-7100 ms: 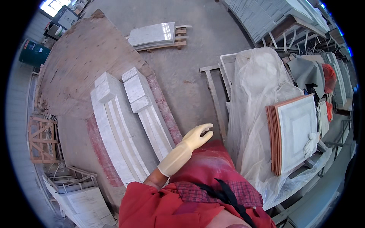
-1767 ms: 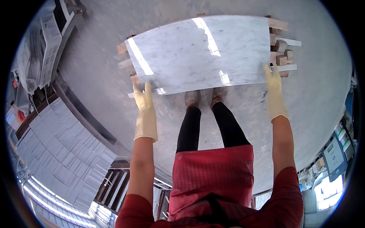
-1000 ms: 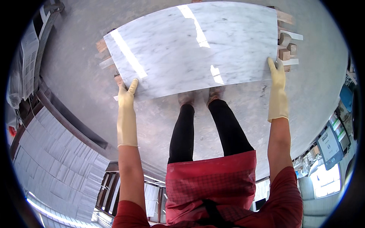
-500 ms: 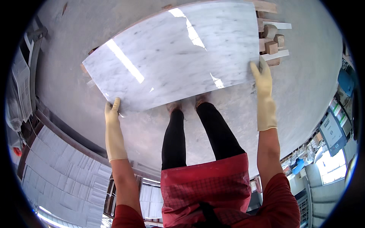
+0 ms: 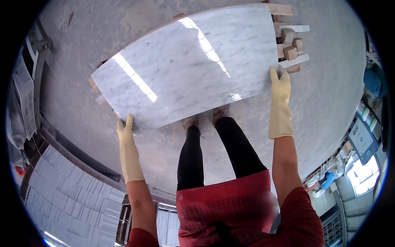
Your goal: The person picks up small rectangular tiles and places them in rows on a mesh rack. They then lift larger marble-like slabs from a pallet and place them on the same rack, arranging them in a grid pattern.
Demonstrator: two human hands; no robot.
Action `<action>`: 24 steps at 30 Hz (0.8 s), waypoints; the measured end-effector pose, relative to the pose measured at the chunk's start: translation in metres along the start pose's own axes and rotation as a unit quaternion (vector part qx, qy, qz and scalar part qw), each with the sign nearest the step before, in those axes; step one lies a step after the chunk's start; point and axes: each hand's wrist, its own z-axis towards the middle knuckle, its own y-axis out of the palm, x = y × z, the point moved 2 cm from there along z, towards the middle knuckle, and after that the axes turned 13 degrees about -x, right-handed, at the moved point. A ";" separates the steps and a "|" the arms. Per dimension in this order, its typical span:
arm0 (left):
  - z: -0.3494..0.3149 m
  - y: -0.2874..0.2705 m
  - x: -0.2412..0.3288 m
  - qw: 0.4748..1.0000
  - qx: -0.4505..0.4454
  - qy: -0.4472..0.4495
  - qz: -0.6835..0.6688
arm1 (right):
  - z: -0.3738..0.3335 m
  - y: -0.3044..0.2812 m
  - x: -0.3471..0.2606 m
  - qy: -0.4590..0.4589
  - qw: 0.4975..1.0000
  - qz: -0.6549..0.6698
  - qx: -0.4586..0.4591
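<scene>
A large, polished white marble slab [image 5: 185,70] with grey veining lies in front of me, its gloss mirroring bright strips of light. My left hand [image 5: 126,125], in a long cream rubber glove, grips the near left corner, thumb on top and the other fingers partly hidden at the edge. At the near right corner, my right hand [image 5: 280,84] in a matching glove holds the side edge, with its thumb over the surface and its other fingers partly out of sight. My feet stand at the slab's near edge.
Wooden strips [image 5: 282,9] and small blocks [image 5: 290,52] stick out past the slab's right side. Concrete floor [image 5: 329,90] surrounds it. Stacked pale panels [image 5: 74,185] stand at lower left; a blue container [image 5: 372,82] and a grey box [image 5: 362,140] sit far right.
The slab and both hands appear slightly lower in the picture, the left hand also a little rightward. The view itself has shifted somewhat. Both hands keep their hold on the corners.
</scene>
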 end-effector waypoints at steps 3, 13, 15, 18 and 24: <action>-0.001 0.003 0.006 1.000 -0.006 0.001 -0.022 | -0.004 0.003 0.006 -0.012 1.000 -0.005 0.017; 0.008 -0.008 0.002 0.998 -0.047 -0.003 -0.051 | -0.012 -0.001 0.019 -0.020 1.000 -0.009 -0.013; 0.008 -0.010 0.000 0.998 -0.051 0.015 -0.043 | -0.014 -0.002 0.021 -0.025 0.999 -0.007 -0.019; 0.008 -0.011 0.002 0.997 -0.066 0.013 -0.036 | -0.019 -0.003 0.028 -0.032 0.999 0.013 -0.031; 0.005 -0.013 0.005 0.994 -0.083 0.012 -0.070 | -0.023 -0.007 0.032 -0.061 0.990 0.105 -0.073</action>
